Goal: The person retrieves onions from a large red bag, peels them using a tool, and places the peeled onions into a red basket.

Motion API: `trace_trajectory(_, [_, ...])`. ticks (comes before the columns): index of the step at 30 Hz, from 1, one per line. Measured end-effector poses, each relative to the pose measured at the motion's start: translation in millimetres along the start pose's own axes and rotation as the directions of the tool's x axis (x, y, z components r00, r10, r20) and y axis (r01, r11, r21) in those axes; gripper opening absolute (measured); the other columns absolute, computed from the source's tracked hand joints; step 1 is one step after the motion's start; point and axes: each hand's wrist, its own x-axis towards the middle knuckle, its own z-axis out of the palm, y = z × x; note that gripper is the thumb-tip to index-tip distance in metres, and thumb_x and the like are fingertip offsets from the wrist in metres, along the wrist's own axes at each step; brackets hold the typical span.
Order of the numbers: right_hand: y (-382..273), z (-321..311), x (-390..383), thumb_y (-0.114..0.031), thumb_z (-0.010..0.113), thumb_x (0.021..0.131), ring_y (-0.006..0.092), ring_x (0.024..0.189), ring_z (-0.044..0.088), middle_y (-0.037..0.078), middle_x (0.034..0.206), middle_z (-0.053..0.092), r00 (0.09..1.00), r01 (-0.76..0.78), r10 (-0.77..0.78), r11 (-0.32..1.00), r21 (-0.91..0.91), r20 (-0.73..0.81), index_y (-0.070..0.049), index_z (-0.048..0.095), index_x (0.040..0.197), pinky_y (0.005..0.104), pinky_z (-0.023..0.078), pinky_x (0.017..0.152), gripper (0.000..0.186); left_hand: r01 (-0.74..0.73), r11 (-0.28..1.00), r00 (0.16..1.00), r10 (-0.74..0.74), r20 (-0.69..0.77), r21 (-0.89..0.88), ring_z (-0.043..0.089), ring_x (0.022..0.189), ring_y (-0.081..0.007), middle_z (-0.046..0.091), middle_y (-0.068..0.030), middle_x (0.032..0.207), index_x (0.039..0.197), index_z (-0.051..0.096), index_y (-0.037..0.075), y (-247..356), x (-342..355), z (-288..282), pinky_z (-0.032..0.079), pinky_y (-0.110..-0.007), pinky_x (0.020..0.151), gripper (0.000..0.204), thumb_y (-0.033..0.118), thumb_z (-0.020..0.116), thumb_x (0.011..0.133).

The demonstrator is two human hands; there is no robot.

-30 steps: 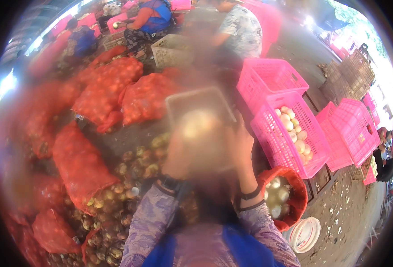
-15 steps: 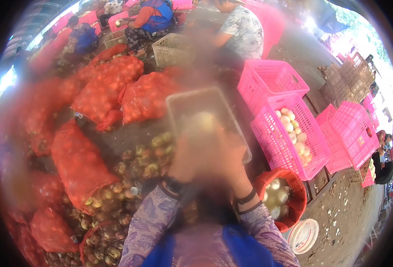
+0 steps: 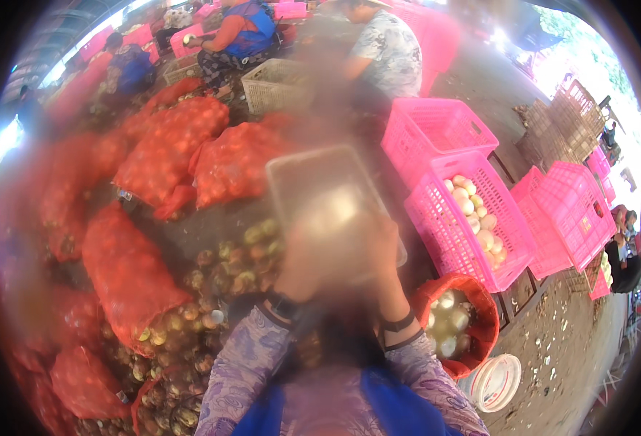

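My left hand [image 3: 298, 267] and my right hand [image 3: 383, 247] reach over a shallow translucent plastic tub [image 3: 289, 157] in front of me. A haze over the middle of the picture blurs the fingers, so their grip is hidden. A pale patch [image 3: 341, 207] shows between the hands; I cannot make out what it is. Left of the tub lies a heap of unpeeled onions [image 3: 244, 280]. Close by my right wrist stands a red-lined bucket [image 3: 489, 330] with peeled onions [image 3: 447, 320] in cloudy liquid.
Full red mesh sacks [image 3: 128, 269] lie along the left. On the right, a pink crate [image 3: 436, 221] holds peeled onions, beside other pink crates [image 3: 571, 218]. A white pail [image 3: 496, 383] stands lower right. Several people sit at the back, one in a patterned shirt [image 3: 393, 54].
My right hand has moved slightly up and apart from the left. The pale patch between the hands looks larger and lower. The surroundings have shifted slightly left in view.
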Motion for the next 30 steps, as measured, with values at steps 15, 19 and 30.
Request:
trace_trajectory(15, [115.9, 34.2, 12.5, -0.016, 0.064, 0.091, 0.0229, 0.088, 0.067, 0.011, 0.101, 0.070, 0.961, 0.202, -0.252, 0.922, -0.330, -0.116, 0.000, 0.064, 0.117, 0.0349, 0.054, 0.078, 0.031, 0.050, 0.956, 0.978, -0.106, -0.182, -0.288, 0.057, 0.120, -0.0256, 0.061, -0.0126, 0.130, 0.135, 0.052, 0.002, -10.9, 10.6, 5.2, 0.045, -0.039, 0.107, 0.043, 0.027, 0.055, 0.100])
trace_trajectory(19, [111.9, 18.7, 18.9, -0.009, 0.064, 0.091, 0.0096, 0.072, 0.058, -0.002, 0.086, 0.063, 0.954, -0.137, 0.244, 0.872, 0.470, -0.175, 0.000, 0.063, 0.118, 0.0253, 0.047, 0.062, 0.029, 0.137, 0.990, 0.989, -0.136, -0.050, 0.019, 0.059, 0.115, -0.0229, 0.063, -0.0112, 0.124, 0.134, 0.054, 0.002, 6.5, -1.3, 7.9, 0.047, -0.036, 0.102, 0.039, 0.022, 0.054, 0.100])
trace_trajectory(30, [53.3, 21.2, 21.6, -0.014, 0.080, 0.080, 0.0073, 0.057, 0.046, 0.000, 0.072, 0.058, 0.976, 0.016, 0.116, 0.809, 0.588, -0.186, 0.002, 0.064, 0.098, 0.0235, 0.037, 0.052, 0.029, 0.266, 0.822, 0.907, -0.390, -0.158, -0.503, 0.065, 0.093, -0.0128, 0.068, -0.0043, 0.107, 0.121, 0.062, 0.003, 55.5, 4.7, -6.5, 0.052, -0.029, 0.072, 0.037, 0.031, 0.065, 0.096])
